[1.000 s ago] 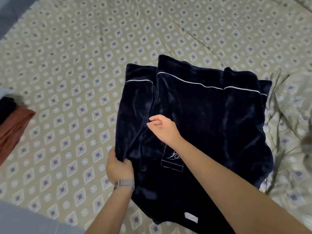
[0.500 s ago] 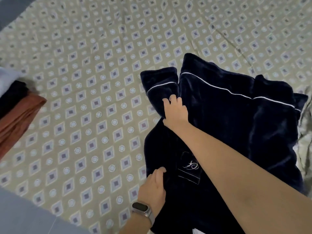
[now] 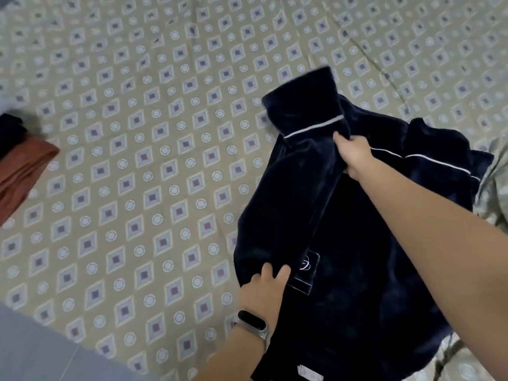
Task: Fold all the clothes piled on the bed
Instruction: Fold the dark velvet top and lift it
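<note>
You have a dark navy fleece top point(image 3: 357, 243) spread on the right side of the bed point(image 3: 165, 188), lying on the patterned sheet with its white-piped cuffs toward the far end and a stitched pocket point(image 3: 306, 273) near its middle. Your right hand point(image 3: 354, 155) reaches across the garment and its fingers curl round a sleeve point(image 3: 305, 114) just below the white piping, so that hand is clamped on the cloth and seems to be drawing the sleeve inward over the body of the top. Your left hand point(image 3: 265, 287), with a watch band point(image 3: 254, 323) on its wrist, lies on the near left edge of the same top beside the pocket; the fingers look fairly straight and pressed flat on the fabric, pinning it rather than gripping it, though the fingertips sink into the pile and you cannot be fully sure. Judging from how things lie, this piece is only partly folded: one sleeve is coming across, the far sleeve and the lengthwise fold are not yet done. At the left edge of the view a rust-coloured cloth point(image 3: 24, 171) and something dark point(image 3: 11, 133) above it sit stacked, which may be clothes already folded. At the far right a crumpled light patterned cloth point(image 3: 494, 193) touches the top; you cannot tell whether it is bedding or a garment left to fold.
</note>
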{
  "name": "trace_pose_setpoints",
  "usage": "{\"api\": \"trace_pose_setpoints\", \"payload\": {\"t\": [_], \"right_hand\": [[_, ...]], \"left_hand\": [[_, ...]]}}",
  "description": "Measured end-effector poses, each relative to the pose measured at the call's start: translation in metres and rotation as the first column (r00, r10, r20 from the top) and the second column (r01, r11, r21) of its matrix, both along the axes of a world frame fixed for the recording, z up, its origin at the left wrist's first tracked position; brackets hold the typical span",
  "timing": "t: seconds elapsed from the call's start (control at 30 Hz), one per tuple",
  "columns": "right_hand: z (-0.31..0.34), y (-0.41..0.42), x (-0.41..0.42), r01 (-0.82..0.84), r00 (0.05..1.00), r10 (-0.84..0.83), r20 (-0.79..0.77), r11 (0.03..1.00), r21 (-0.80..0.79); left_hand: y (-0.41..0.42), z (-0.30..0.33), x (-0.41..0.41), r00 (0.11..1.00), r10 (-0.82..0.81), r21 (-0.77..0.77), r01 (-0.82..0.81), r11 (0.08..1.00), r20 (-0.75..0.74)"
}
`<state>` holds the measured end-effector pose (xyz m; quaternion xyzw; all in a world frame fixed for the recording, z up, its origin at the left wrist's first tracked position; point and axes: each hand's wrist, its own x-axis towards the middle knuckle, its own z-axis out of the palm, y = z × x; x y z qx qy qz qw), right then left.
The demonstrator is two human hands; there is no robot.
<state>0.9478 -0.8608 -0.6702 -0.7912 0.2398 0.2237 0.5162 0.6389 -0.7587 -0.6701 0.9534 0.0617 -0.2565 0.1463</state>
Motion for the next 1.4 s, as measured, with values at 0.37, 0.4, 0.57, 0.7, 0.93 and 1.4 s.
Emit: {"api": "trace_pose_setpoints", "payload": {"t": [0.37,0.4,0.57,0.7,0.93,1.4], "right_hand": [[0.006,-0.016,-0.001,-0.035,0.996,0.019,0.082,0.979,0.202],[0.011,-0.014,0.001,-0.116,0.988,0.093,0.119,0.973,0.198],[0.036,0.000,0.016,-0.361,0.918,0.298,0.262,0.902,0.238],[0.041,-0.003,0.030,-0.241,0.937,0.122,0.326,0.904,0.353],[0.003,-0.036,-0.012,-0.275,0.953,0.281,0.116,0.959,-0.062],[-0.019,-0.209,-0.273,0.377,0.882,-0.472,0.005,0.698,-0.609]], "left_hand": [[0.042,-0.011,0.037,0.647,0.747,-0.358,-0.668,0.653,0.154],[0.046,-0.013,0.042,0.620,0.783,-0.414,-0.702,0.580,0.046],[0.061,-0.021,0.056,0.502,0.819,-0.524,-0.794,0.309,-0.277],[0.068,-0.025,0.047,0.575,0.815,-0.452,-0.746,0.489,-0.068],[0.074,-0.028,0.039,0.419,0.902,-0.401,-0.847,0.348,-0.102],[0.050,-0.040,-0.018,0.498,0.740,-0.306,-0.866,0.396,-0.452]]}}
